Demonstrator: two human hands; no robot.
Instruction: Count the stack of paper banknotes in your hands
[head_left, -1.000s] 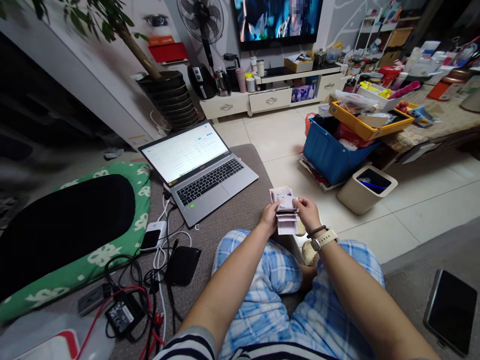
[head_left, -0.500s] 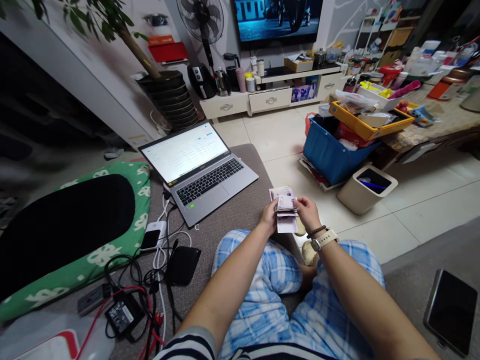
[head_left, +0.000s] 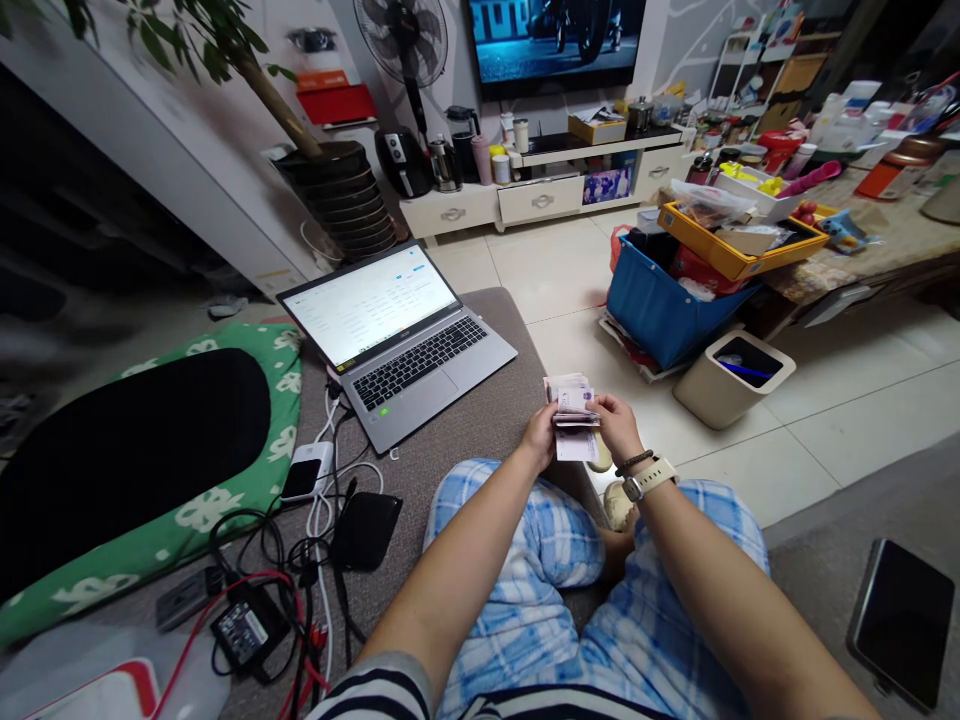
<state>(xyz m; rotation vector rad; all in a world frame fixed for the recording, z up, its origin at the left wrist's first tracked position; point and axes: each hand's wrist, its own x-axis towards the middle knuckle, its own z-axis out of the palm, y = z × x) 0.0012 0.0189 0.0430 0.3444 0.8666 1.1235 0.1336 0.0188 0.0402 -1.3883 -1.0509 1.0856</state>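
A folded sheaf of pale purple banknotes [head_left: 576,402] is held between my two hands, above my plaid-covered knees. My left hand [head_left: 539,436] closes on its left side, the thumb over the front. On the right side, my right hand [head_left: 616,424] pinches the edge of the notes with thumb and fingertips. Some notes stick up behind the front one, and another part hangs below the fingers. How many notes there are I cannot tell. An opened laptop [head_left: 424,385] with a lit screen rests on the grey couch seat [head_left: 487,425], left of and beyond my hands.
Cables and a black power adapter [head_left: 249,625] lie tangled at left, near a black pouch [head_left: 366,531] and a green cushion [head_left: 281,425]. Ahead right stand a beige bin [head_left: 701,395] and a full blue box [head_left: 645,310]. A dark phone-like device [head_left: 904,620] lies at right.
The banknotes have shifted very slightly right and up, and the front note's face shows a little differently. Both hands keep their grip; everything else stays put.
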